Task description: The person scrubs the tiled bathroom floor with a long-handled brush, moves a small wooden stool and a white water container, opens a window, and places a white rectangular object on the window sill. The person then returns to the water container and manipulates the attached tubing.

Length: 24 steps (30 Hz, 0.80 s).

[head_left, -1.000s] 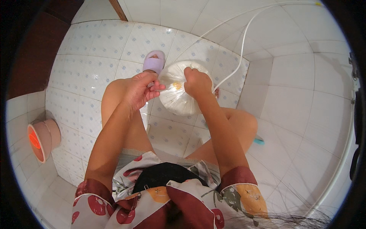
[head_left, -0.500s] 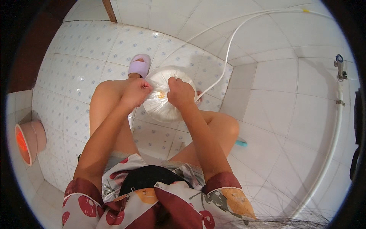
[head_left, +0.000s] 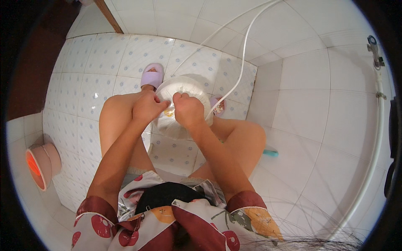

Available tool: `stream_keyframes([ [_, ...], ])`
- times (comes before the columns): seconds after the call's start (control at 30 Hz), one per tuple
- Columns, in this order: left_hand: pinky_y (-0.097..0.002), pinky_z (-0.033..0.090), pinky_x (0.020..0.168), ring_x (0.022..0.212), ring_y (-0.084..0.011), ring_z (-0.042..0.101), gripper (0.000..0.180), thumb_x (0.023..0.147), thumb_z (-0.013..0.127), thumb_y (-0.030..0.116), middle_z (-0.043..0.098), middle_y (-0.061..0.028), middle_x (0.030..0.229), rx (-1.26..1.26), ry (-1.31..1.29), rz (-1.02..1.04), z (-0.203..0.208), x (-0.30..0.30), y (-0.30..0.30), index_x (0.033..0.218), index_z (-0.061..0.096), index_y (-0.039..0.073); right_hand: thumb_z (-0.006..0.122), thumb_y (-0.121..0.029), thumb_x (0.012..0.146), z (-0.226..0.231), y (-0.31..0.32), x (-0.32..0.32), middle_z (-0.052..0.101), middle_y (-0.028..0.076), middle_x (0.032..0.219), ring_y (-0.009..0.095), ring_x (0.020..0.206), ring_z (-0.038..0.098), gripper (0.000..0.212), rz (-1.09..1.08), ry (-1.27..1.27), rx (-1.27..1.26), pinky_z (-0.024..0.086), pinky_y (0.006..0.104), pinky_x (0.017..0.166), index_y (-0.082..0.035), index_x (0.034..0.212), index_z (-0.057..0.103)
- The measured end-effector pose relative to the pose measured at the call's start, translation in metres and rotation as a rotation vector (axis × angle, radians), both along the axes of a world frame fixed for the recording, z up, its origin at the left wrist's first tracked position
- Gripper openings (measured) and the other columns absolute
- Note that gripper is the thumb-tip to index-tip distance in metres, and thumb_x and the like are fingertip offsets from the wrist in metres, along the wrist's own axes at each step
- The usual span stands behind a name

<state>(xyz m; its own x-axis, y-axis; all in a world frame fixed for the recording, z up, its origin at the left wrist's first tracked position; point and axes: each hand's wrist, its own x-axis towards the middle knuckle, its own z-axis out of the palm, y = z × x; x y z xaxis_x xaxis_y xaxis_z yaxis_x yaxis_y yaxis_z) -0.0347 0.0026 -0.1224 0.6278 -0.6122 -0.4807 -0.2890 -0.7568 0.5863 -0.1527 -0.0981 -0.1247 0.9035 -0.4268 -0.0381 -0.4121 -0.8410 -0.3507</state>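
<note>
Between my feet stands a round white object wrapped in a thin, translucent plastic bag (head_left: 173, 130). The plastic is gathered in creases toward the top, and a small yellow-orange patch shows near the middle. My left hand (head_left: 147, 105) is closed at the left of the top, its thumb stretched toward the right hand, with the plastic seemingly pinched in its fingers. Just to its right, my right hand (head_left: 189, 109) is closed in a fist on the gathered plastic. My fingers hide the place where they grip. What lies under the plastic cannot be made out.
A white hose (head_left: 242, 62) curves down to the bag's right side. Lilac slippers (head_left: 152, 76) are on my feet. A pink bucket (head_left: 49, 161) with something orange-red inside lies at the left wall. Near my right knee is a teal object (head_left: 271, 153). A pipe (head_left: 374, 154) runs along the right wall.
My hands have come closer together over the top of the bag, the left thumb now almost at the right fist. The whole view has shifted slightly.
</note>
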Motion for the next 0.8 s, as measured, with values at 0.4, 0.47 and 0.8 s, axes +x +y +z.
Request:
stream_keyframes([
  [0.4, -0.0390, 0.045, 0.060, 0.066, -0.0296, 0.058, 0.020, 0.069, 0.065, 0.021, 0.060, -0.0136, 0.069, -0.020, -0.099, -0.278, 0.008, -0.010, 0.007, 0.073, 0.056, 0.004, 0.054, -0.008, 0.068, -0.003, 0.011, -0.014, 0.056, 0.013, 0.072, 0.030, 0.062, 0.059, 0.011, -0.008, -0.091, 0.069, 0.048, 0.0377, 0.052, -0.004, 0.078, 0.049],
  [0.47, -0.0389, 0.045, 0.059, 0.065, -0.0297, 0.058, 0.016, 0.070, 0.063, 0.018, 0.059, -0.0134, 0.069, 0.033, -0.109, -0.325, 0.017, -0.015, 0.001, 0.071, 0.056, 0.004, 0.053, -0.009, 0.069, -0.003, 0.010, -0.019, 0.056, 0.013, 0.071, 0.030, 0.062, 0.059, 0.011, -0.023, -0.109, 0.064, 0.048, 0.0377, 0.051, -0.004, 0.078, 0.050],
  [0.8, -0.0404, 0.046, 0.059, 0.069, -0.0307, 0.059, 0.014, 0.070, 0.057, 0.016, 0.061, -0.0142, 0.073, 0.208, -0.338, -0.377, 0.032, -0.029, -0.009, 0.079, 0.057, 0.005, 0.054, -0.012, 0.070, -0.003, 0.020, -0.025, 0.057, 0.013, 0.073, 0.028, 0.063, 0.061, 0.011, -0.065, -0.075, 0.157, 0.049, 0.0368, 0.051, -0.004, 0.077, 0.052],
])
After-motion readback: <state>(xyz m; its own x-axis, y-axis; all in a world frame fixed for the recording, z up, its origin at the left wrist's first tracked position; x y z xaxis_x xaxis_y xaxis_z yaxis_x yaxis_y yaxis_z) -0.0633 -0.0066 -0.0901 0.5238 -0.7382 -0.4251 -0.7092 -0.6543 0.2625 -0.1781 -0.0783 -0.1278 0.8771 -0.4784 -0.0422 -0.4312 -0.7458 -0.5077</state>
